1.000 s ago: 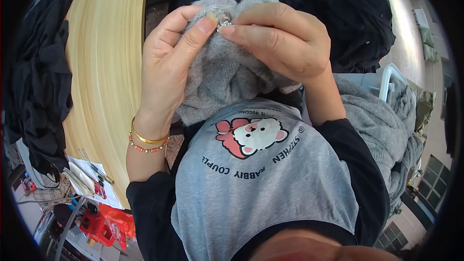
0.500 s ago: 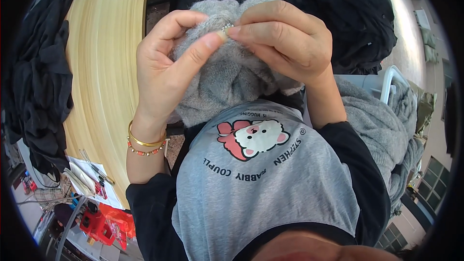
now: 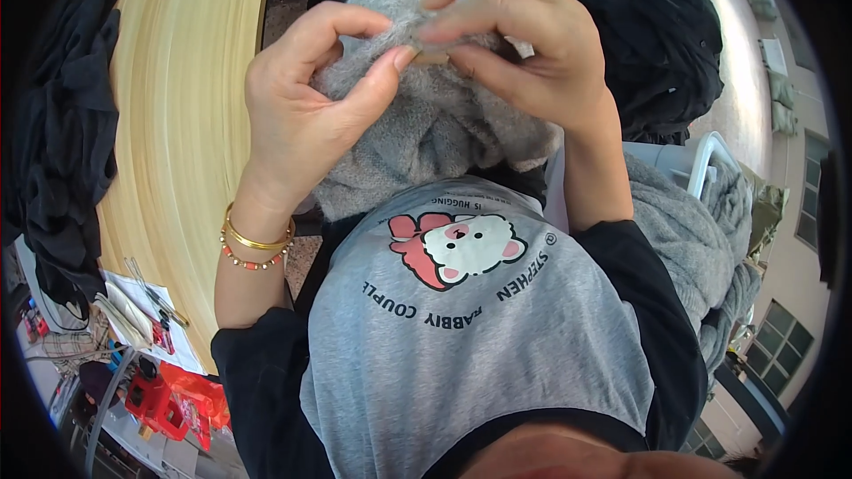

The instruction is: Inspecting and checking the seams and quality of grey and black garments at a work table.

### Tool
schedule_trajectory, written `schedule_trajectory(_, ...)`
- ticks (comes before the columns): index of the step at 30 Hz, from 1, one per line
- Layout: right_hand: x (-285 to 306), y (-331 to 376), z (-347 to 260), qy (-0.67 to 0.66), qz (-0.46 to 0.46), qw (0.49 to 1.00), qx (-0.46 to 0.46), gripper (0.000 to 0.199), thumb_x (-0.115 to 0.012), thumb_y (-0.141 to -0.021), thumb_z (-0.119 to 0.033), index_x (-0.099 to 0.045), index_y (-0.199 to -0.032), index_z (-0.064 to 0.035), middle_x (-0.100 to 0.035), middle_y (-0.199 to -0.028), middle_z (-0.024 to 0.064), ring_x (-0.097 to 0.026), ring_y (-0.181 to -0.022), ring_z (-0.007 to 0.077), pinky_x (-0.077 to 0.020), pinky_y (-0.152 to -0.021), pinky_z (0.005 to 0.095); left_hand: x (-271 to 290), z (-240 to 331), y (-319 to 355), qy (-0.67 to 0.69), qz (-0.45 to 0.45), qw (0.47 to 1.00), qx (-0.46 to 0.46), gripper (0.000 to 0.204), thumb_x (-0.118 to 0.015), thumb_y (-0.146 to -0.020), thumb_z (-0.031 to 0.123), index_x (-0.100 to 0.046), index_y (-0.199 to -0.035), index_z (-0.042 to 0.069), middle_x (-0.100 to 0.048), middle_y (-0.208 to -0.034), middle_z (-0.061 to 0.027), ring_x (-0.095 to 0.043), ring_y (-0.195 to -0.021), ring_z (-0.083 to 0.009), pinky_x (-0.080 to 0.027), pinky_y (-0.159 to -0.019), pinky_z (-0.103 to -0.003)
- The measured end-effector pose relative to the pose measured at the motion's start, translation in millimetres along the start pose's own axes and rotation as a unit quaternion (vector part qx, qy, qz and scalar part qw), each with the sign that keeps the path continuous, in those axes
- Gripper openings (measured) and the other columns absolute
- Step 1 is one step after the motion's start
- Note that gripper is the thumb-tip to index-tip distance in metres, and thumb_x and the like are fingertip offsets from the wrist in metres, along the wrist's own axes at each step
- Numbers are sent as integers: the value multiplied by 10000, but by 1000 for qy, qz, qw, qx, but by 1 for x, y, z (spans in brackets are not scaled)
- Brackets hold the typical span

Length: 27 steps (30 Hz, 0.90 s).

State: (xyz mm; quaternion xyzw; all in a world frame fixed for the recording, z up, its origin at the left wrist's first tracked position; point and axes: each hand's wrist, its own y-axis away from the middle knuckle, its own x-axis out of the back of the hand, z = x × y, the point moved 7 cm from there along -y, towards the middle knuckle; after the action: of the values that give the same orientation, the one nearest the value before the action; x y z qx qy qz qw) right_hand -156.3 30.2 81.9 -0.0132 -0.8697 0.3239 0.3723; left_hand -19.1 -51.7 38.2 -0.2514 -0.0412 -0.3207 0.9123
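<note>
A bunched grey fuzzy knit [image 3: 399, 142] rises in front of my body. My left hand [image 3: 311, 98] grips its upper part, thumb on the near side and index finger curled over the far side, the other fingers hidden behind. Just right of the left thumb tip, a small pale strip [image 3: 433, 58] shows on the knit, too blurred to name. My right hand [image 3: 532, 44] hovers at the same spot with thumb and fingers apart; the fingertips are smeared by motion, and I see nothing held between them.
On the left is a wooden table [image 3: 177, 124] with dark cloth [image 3: 67, 142] along its far side and paper with tools [image 3: 155, 319] near its lower end. Black cloth [image 3: 652, 44] lies at upper right, above a pale bin [image 3: 706, 160] and piled grey knits [image 3: 679, 222].
My right hand has opened from a pinch at the left thumb tip, its fingers spreading and lifting slightly. The left hand keeps its hold on the knit. The view has shifted a little.
</note>
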Motion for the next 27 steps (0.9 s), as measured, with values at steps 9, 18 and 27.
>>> schedule_trajectory(9, -9, -11, 19, -221, -39, 968, -112, 231, -700, -722, 64, -669, -948, 29, -671, -888, 92, -638, -832, 151, -502, -696, 256, 1, 2, -2, 47, -44, 998, -14, 125, -726, -780, 16, -668, -889, 37, -616, -775, 50, -447, -623, 3, -340, -531, -167)
schedule_trajectory(18, -20, 12, 39, -406, -26, 844, -349, 197, -742, -723, 59, -650, -896, 38, -678, -886, 68, -640, -751, 84, -511, -676, 198, -1, 9, -1, 43, -126, 991, 8, 159, -662, -782, -86, -647, -927, -20, -663, -919, -98, -625, -855, -133, -488, -766, -235)
schedule_trajectory(27, -18, -1, 37, -374, -40, 921, 101, 207, -750, -689, 72, -651, -867, 37, -672, -857, 78, -634, -766, 104, -505, -687, 216, 1, 16, 0, 24, -105, 993, -46, 183, -638, -759, -109, -643, -922, -27, -667, -930, -117, -631, -851, -155, -495, -759, -245)
